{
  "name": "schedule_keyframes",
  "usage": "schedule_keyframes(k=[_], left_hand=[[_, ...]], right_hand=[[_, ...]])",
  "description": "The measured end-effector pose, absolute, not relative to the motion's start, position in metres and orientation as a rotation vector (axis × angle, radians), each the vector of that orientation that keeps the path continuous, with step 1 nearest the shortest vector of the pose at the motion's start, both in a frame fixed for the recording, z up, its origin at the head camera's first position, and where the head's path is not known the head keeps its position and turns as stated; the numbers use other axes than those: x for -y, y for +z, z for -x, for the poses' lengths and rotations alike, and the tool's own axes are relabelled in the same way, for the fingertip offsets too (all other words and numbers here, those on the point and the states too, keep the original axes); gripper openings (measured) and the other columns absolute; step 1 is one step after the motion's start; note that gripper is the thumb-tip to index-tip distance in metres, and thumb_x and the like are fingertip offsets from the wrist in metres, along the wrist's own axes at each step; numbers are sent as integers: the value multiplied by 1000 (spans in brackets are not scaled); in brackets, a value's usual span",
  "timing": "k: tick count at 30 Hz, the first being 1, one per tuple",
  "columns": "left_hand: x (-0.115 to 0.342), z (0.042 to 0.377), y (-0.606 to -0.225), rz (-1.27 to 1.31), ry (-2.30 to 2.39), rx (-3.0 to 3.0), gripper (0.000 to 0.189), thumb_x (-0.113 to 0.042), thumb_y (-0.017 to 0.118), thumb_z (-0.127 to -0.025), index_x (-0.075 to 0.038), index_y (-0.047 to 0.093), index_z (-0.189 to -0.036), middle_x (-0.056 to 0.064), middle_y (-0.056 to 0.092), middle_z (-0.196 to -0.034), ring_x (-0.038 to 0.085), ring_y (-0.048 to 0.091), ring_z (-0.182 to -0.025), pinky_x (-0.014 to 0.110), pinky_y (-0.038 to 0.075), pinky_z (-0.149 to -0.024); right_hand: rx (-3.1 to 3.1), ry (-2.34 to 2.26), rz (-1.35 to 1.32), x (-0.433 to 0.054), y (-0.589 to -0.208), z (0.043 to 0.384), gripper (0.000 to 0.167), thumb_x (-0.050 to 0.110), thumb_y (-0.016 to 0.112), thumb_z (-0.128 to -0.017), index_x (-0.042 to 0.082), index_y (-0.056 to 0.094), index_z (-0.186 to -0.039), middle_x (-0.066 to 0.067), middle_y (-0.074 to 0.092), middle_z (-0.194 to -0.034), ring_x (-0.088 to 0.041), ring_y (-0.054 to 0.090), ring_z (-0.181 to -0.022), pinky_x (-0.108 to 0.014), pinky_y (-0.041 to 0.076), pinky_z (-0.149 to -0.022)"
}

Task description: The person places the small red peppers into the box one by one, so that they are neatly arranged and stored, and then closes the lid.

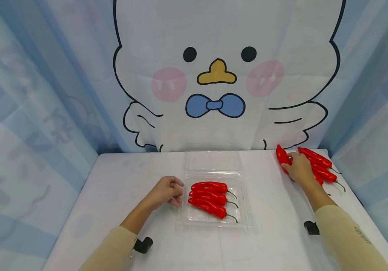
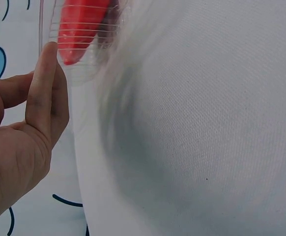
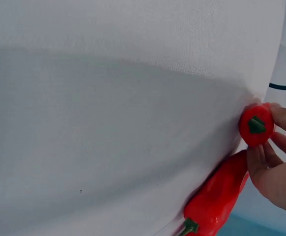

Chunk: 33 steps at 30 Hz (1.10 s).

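Observation:
Three red chili peppers (image 1: 207, 197) lie side by side in a clear plastic clamshell box (image 1: 244, 205), their green stems pointing right. Beside the box's left wall is my left hand (image 1: 167, 191), its fingertips at the wall and nothing held in it. In the left wrist view a red pepper (image 2: 81, 29) shows through the ribbed wall. At the table's far right, my right hand (image 1: 299, 167) pinches another red chili pepper (image 1: 281, 153) between thumb and fingers. The right wrist view shows that pepper (image 3: 248, 135) stem-end on, with a second pepper (image 3: 219, 196) below it.
More red chili peppers (image 1: 317, 158) lie to the right of my right hand, near the white table's (image 1: 129, 169) back right corner. The box's transparent lid (image 1: 211, 162) is folded back behind it. Cartoon-printed curtains (image 1: 214, 131) stand around the back and sides.

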<state>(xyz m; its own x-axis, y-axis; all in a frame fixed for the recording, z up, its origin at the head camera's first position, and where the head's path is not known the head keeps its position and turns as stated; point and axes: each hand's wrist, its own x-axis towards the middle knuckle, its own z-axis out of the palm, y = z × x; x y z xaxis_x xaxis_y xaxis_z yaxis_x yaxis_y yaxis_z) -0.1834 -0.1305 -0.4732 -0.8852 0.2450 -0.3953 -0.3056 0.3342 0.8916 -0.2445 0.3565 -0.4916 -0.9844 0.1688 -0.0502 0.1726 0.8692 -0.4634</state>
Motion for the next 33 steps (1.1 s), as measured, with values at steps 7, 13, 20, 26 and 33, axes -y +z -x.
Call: schedule_keyframes(k=[7, 13, 20, 26, 33], left_hand=[[130, 183, -472, 35, 1583, -2146, 23, 1, 66, -97, 5, 61, -118, 17, 66, -85, 17, 67, -62, 34, 64, -57], [131, 183, -474, 45, 1578, -2151, 22, 2, 66, -96, 5, 60, -118, 15, 65, -85, 18, 67, -63, 34, 64, -58], [132, 183, -474, 53, 1579, -2152, 22, 2, 66, -96, 5, 60, -117, 15, 65, -84, 18, 67, -63, 33, 65, -59], [133, 182, -474, 39, 1580, -2150, 23, 2, 66, -96, 6, 59, -118, 15, 64, -85, 18, 67, -63, 33, 65, -59], [132, 184, -476, 40, 1587, -2134, 23, 1, 66, -97, 5, 60, -118, 14, 65, -84, 18, 68, -61, 33, 65, -60]], right_hand=[[-2968, -780, -310, -355, -492, 244, 77, 25, 76, -93, -10, 37, -150, -38, 48, -136, -54, 48, -120, -69, 55, -93], [-2933, -796, -354, -352, -495, 246, 82, 27, 75, -94, -8, 32, -154, -39, 45, -141, -55, 45, -125, -70, 53, -96], [-2929, -805, -384, -347, -497, 245, 81, 24, 74, -95, -7, 29, -156, -39, 43, -143, -56, 44, -127, -72, 50, -99], [-2882, -795, -426, -345, -498, 246, 85, 25, 72, -97, -8, 24, -157, -39, 39, -148, -56, 41, -131, -73, 47, -103], [-2850, -791, -430, -344, -496, 244, 87, 25, 72, -96, -13, 21, -155, -39, 39, -145, -55, 41, -130, -71, 48, -103]])
